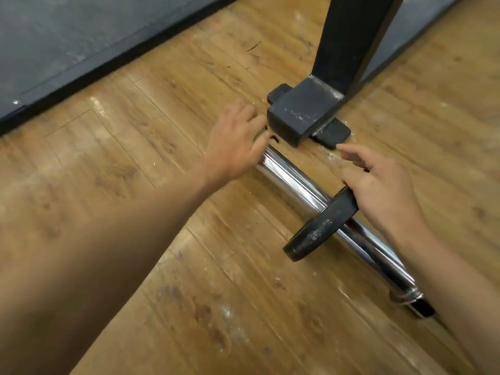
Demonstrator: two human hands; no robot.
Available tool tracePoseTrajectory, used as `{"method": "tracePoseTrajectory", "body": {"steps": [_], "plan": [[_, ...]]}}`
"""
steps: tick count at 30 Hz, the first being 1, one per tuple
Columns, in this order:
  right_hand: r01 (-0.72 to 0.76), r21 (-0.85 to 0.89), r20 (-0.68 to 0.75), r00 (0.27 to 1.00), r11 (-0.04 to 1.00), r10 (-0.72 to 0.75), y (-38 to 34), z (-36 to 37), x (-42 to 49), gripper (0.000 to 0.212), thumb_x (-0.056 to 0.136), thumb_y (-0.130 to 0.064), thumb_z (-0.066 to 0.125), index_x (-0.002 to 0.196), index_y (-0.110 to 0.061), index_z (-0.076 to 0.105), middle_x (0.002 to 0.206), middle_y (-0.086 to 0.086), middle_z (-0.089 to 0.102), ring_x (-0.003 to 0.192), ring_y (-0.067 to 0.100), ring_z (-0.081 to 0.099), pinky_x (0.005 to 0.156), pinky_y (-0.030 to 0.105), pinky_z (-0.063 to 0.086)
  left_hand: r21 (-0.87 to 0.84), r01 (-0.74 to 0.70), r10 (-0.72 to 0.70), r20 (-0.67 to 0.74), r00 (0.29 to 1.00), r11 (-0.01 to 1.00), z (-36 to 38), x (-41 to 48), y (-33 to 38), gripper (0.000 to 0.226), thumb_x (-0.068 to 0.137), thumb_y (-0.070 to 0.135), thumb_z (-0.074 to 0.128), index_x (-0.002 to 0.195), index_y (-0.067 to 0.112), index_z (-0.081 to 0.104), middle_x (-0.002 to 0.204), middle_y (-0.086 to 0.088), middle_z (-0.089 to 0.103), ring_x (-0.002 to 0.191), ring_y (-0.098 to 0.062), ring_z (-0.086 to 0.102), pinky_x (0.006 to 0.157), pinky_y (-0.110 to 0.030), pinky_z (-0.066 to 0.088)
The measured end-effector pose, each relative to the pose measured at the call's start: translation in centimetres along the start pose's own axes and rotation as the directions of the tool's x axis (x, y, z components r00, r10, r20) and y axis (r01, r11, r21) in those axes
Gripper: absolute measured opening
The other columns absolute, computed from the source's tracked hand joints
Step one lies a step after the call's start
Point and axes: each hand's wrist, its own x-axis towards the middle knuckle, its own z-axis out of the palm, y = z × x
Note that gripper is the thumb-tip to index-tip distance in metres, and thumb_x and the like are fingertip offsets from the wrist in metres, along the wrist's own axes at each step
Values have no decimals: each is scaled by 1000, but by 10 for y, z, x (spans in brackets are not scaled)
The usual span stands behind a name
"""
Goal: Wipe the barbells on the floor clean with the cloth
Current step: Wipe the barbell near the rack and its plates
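Barbell [292,182] lies flat on the wood floor [135,171], chrome bar running diagonal from centre to btm right. There a ringed collar [408,296] & dark end show beside the right forearm. Black weight disc [322,226] sits upright on the bar approx mid-length, scuffed w/ white marks. Far end of the bar stops just short of a black metal rack foot [297,115], whose post rises out the top of view; a dark pad [332,133] sticks out at its side.

Left hand [235,142] is over the bar's far end, fingers stretched out loose, thumb side touching the chrome. Green scrap [260,134] peeks from under the fingertips, too small to tell what it is. Right hand [384,188] rests on the disc's top rim, index pointing straight twd the rack foot, other fingers bent over the rim. Hands are apart, w/ a bare stretch of chrome between them. Grey mat [81,36] w/ black edge fills the top left corner.
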Motion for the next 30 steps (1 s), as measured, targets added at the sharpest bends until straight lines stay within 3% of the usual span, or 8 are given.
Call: {"method": "tracePoseTrajectory", "body": {"steps": [5, 8, 11, 14, 19, 23, 26, 30], "plan": [[31, 18, -51, 998, 999, -30, -3, 7, -7, 67, 72, -36, 48, 137, -34, 64, 126, -17, 63, 93, 2, 53, 86, 26, 36, -47, -288, 287, -32, 957, 956, 36, -70, 50, 39, 109, 33, 40, 129, 5, 58, 134, -20, 51, 129, -36, 50, 122, -51, 30], [75, -37, -62, 995, 996, -78, -4, 11, -16, 64, 76, -35, 50, 140, -32, 62, 124, -15, 60, 106, 5, 52, 92, 27, 36, 28, -429, 429, -23, 903, 903, 33, -75, 23, 43, 109, 43, 41, 140, 12, 46, 144, -14, 40, 138, -34, 43, 128, -49, 21], [81, -68, -66, 994, 994, -86, -4, 14, -22, 54, 90, -23, 58, 144, -30, 58, 129, -11, 59, 117, 11, 51, 100, 34, 42, -11, -166, 165, -74, 984, 986, 16, -60, 4, 36, 104, 38, 45, 128, 12, 51, 136, -11, 47, 129, -30, 45, 123, -55, 28], [109, -116, -63, 991, 987, -117, -6, 18, -30, 60, 87, -33, 50, 147, -28, 55, 132, -8, 58, 121, 22, 54, 104, 48, 46, -114, 69, -83, -127, 988, 991, 9, -58, 30, 31, 106, 32, 47, 107, 6, 65, 117, -11, 60, 114, -27, 51, 108, -54, 39], [391, -248, 162, 919, 886, -360, 6, 12, -55, 68, 97, -52, 42, 162, -35, 30, 168, -6, 30, 155, 11, 24, 125, 39, 25, -174, -250, 263, 60, 963, 953, 3, -80, 84, 49, 109, 40, 32, 96, 7, 66, 98, -11, 59, 87, -28, 52, 85, -43, 43], [283, -269, 88, 959, 921, -269, 13, 21, -76, 105, 75, -91, 42, 162, -34, 27, 171, -4, 18, 158, 16, 11, 129, 48, 16, -80, -230, 241, 182, 953, 970, -18, -79, 44, 44, 102, 48, 40, 93, 12, 65, 90, -6, 59, 78, -22, 52, 75, -40, 46], [300, -150, 28, 954, 942, -300, 11, 48, -98, 102, 73, -84, 52, 158, -32, 28, 167, 0, 25, 157, 16, 13, 126, 59, 19, 9, -63, 61, 137, 989, 998, -32, -81, 31, 47, 99, 50, 40, 87, 12, 64, 83, -5, 58, 74, -20, 47, 71, -45, 44], [395, -131, -49, 913, 909, -404, 16, 66, -112, 103, 73, -74, 63, 157, -25, 30, 164, 8, 31, 155, 28, 22, 119, 64, 28, -141, -271, 297, 225, 928, 952, -25, -115, 75, 46, 101, 44, 39, 97, 8, 68, 96, -11, 61, 77, -24, 49, 70, -42, 40]]}}
